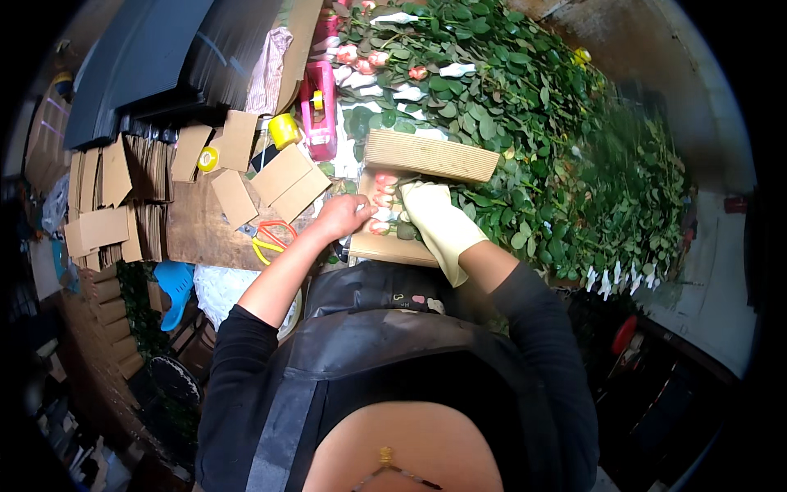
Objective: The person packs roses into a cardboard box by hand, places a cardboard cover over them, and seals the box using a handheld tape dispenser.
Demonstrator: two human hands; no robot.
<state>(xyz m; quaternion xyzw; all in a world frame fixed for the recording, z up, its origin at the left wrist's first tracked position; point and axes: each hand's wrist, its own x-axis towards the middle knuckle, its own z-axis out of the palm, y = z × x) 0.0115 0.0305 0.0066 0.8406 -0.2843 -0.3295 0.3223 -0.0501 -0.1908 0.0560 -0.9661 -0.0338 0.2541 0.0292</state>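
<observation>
Roses (508, 107) in a large leafy heap cover the right of the desk (193, 234), loose, so by the look of it much remains. Nearer the person, corrugated cardboard (433, 156) stands open and unclosed, its two sides raised around the bare left hand (343, 217), fingers curled, and the gloved right hand (432, 215), fingers bent over stems, though I cannot tell whether either pinches anything. Between them, one short row of pink rose heads (383, 190) is already laid inside.

Pink-and-cream roses (382, 199) in a row between tan cardboard flaps (430, 156)
</observation>
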